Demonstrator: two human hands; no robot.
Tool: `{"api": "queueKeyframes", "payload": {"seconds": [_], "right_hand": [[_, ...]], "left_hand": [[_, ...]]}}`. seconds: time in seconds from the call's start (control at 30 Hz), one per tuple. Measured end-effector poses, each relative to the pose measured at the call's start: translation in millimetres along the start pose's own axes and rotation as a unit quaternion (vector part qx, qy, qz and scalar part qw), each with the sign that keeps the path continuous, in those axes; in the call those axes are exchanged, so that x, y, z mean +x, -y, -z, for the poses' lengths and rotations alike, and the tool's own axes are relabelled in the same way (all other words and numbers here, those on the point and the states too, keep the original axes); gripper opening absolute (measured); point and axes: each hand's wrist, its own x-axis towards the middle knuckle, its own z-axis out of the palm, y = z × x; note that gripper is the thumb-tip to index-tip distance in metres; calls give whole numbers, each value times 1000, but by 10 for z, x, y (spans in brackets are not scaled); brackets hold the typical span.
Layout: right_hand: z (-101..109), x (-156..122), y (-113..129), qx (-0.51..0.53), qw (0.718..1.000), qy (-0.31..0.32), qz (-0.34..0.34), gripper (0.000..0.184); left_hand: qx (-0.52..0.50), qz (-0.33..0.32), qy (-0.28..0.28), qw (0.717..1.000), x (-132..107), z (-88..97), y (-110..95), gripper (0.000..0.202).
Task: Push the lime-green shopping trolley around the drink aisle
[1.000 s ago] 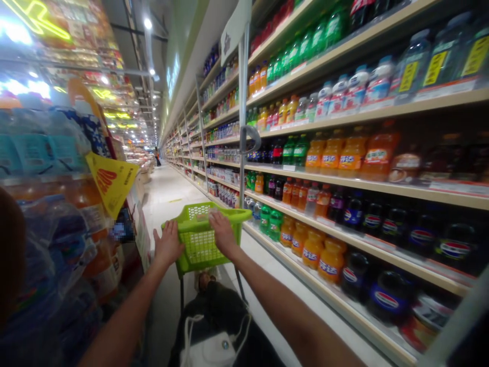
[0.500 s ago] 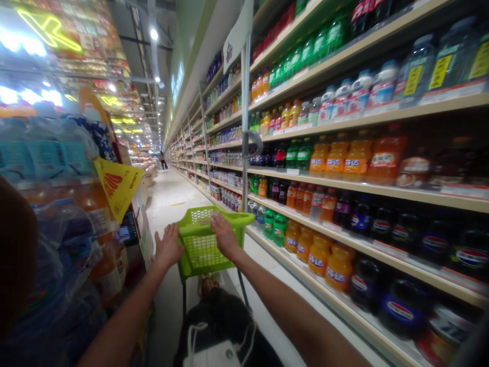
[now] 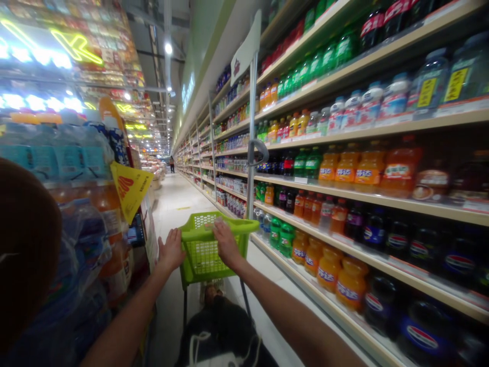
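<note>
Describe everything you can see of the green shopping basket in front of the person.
The lime-green shopping basket is plastic, with latticed walls and a thick solid rim. It sits upright on a thin dark frame in the aisle, beside the drinks shelves. The left hand presses open against its left corner; the right hand lies over its near rim.

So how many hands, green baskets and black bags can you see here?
Hands: 2 (left hand, right hand)
Green basket: 1
Black bag: 1
Total: 4
</note>
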Motion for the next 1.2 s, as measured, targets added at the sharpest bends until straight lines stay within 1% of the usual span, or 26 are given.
{"api": "queueKeyframes", "payload": {"seconds": [0.1,0.23,0.3,0.4,0.43,0.57,0.6,0.67,0.77,0.83,0.9,1.07,1.2], "right_hand": [[-6,6,-73,4,1000,7,0,52],[-69,26,-180,-7,998,-13,-53,54],[-120,36,-183,4,999,-13,-33,55],[-156,46,-179,31,999,5,25,59],[-155,51,-194,34,999,5,27,59],[-159,66,-315,14,999,-20,-41,55],[-176,64,-330,12,999,-22,-45,54],[-228,55,-313,24,999,-17,-17,55],[-289,48,-222,52,998,-7,36,55],[-277,58,-191,52,998,-3,28,55],[-229,80,-214,36,999,0,-4,56],[-146,133,-379,-1,998,20,-63,51],[-164,160,-520,-7,995,35,-94,54]], "left_hand": [[-6,7,16,1000,-11,39,32,71],[-7,-2,40,999,-13,39,14,76],[-2,-12,53,999,20,3,-3,80],[0,-13,63,998,85,-53,-11,82],[0,-15,67,998,104,-65,-10,83],[-9,-25,91,996,173,-71,-4,85],[-10,-26,98,995,188,-66,-4,86],[-12,-27,110,993,212,-49,-10,87],[-12,-28,121,992,223,-10,-35,87],[-10,-29,118,993,212,16,-63,86],[-7,-32,106,994,189,32,-98,85],[-10,-50,59,997,133,21,-211,83],[-13,-71,49,996,145,13,-303,79]]}}
